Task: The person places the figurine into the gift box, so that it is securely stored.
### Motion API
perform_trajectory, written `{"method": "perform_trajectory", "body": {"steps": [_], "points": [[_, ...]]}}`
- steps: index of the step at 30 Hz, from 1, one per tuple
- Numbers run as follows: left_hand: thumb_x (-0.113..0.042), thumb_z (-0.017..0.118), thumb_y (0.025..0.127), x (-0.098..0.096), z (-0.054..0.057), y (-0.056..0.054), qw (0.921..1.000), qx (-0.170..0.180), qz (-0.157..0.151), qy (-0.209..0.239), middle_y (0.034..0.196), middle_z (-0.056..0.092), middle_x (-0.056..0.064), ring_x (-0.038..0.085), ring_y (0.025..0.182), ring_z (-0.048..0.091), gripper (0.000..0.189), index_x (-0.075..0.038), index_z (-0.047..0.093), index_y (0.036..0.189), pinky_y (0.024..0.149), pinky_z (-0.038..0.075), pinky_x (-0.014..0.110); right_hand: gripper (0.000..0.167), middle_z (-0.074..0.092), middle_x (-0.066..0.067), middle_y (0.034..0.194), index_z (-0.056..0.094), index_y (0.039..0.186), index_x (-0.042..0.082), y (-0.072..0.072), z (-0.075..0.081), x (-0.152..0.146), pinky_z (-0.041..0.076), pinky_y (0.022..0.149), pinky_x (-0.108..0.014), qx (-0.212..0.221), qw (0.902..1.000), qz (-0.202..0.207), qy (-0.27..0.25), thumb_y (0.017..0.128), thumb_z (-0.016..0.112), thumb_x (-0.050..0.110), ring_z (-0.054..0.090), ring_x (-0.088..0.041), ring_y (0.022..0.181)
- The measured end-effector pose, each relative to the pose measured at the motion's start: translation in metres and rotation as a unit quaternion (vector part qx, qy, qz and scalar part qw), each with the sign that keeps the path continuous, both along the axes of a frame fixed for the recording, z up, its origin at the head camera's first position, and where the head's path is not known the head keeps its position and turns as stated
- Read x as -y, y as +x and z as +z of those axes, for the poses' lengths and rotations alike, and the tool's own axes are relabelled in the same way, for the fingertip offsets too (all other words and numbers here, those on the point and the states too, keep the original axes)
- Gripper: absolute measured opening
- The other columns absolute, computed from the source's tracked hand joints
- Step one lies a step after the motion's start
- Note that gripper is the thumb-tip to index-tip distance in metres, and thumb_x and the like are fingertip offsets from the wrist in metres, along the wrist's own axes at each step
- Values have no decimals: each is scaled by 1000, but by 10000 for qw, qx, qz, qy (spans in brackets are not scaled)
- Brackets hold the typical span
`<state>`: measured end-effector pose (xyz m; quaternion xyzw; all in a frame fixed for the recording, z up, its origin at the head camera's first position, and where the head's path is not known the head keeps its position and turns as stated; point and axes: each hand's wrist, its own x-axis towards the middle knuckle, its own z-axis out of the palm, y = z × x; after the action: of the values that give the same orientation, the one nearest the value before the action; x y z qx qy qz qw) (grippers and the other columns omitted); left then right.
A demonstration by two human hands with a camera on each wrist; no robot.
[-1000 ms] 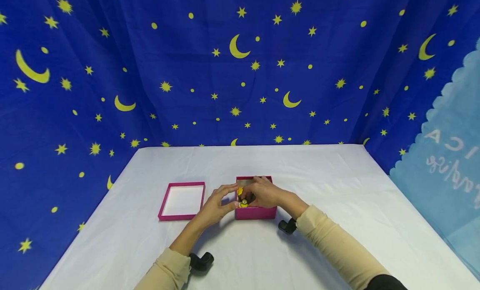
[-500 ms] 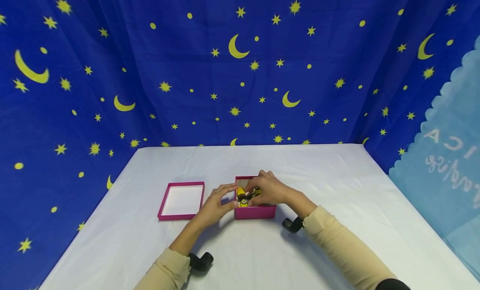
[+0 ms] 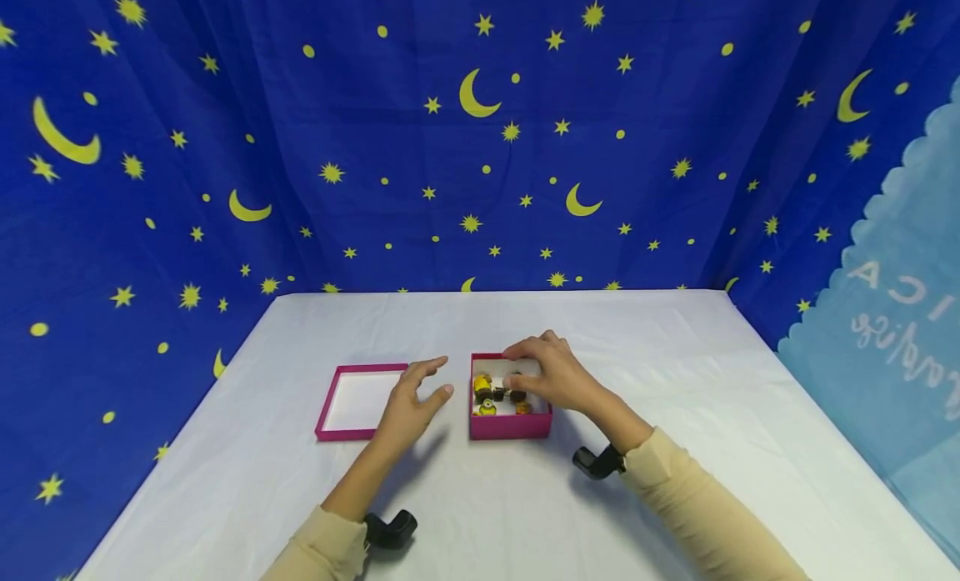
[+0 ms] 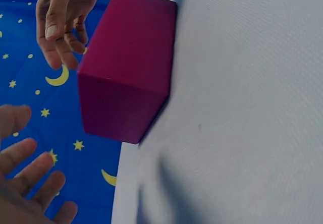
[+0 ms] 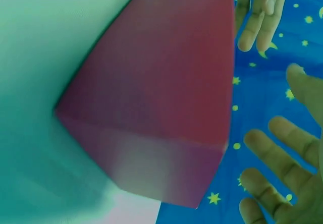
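Note:
A magenta box (image 3: 510,428) stands uncovered on the table. Inside it lie several small toy figures: a yellow figure (image 3: 482,387), a one-eyed yellow figure (image 3: 487,408) at the front left and an orange-and-brown piece (image 3: 522,408). My right hand (image 3: 561,374) hovers over the box's right rim with loose, spread fingers and nothing between them; it covers part of a dark figure (image 3: 518,391). To the left of the box, my left hand (image 3: 407,410) is apart from it, fingers extended. Both wrist views show the box's outer walls (image 4: 131,42), hiding the contents.
The magenta-rimmed lid (image 3: 324,414) lies with its white inside up, left of the box and partly behind my left hand. A white cloth (image 3: 637,331) covers the table. Blue star-and-moon curtains (image 3: 390,131) surround the back and sides.
My left hand has drawn back left, away from the box's rim. My right hand has risen out of the box toward its right rim with spread fingers, uncovering more of the figures.

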<state>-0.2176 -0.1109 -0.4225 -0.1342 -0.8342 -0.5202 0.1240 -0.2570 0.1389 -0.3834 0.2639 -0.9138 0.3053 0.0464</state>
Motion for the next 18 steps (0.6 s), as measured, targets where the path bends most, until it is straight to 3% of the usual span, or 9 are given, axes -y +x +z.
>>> {"method": "perform_trajectory", "body": {"steps": [4,8,13,18], "points": [[-11,66,86,8,6,5,9989,-110,337,296,125,56,13,28,118,48,43,-8,57,128,106,34,51,43,64,-2,114,64,118,17,11,3,4,40,83,-36,40,9988,-326,-361,80,73,36,44,-21,100],[-11,65,87,19,13,11,9979,-56,465,442,126,53,12,25,121,46,45,-9,55,130,106,32,48,49,62,-4,121,60,124,16,23,4,13,43,86,-39,-128,9972,-469,-562,81,73,35,44,-20,104],[-16,65,88,34,21,21,9989,44,368,297,133,52,12,25,129,41,48,-9,51,133,109,29,47,57,59,-9,126,54,130,11,37,5,30,45,91,-43,-372,9947,-507,-819,80,73,30,47,-24,109],[-16,65,88,50,26,31,9998,95,135,62,140,46,15,31,133,37,54,-6,45,138,110,28,52,61,57,-12,128,50,134,11,51,2,49,44,94,-46,-325,9917,-405,-1175,80,73,30,49,-26,113]]}}
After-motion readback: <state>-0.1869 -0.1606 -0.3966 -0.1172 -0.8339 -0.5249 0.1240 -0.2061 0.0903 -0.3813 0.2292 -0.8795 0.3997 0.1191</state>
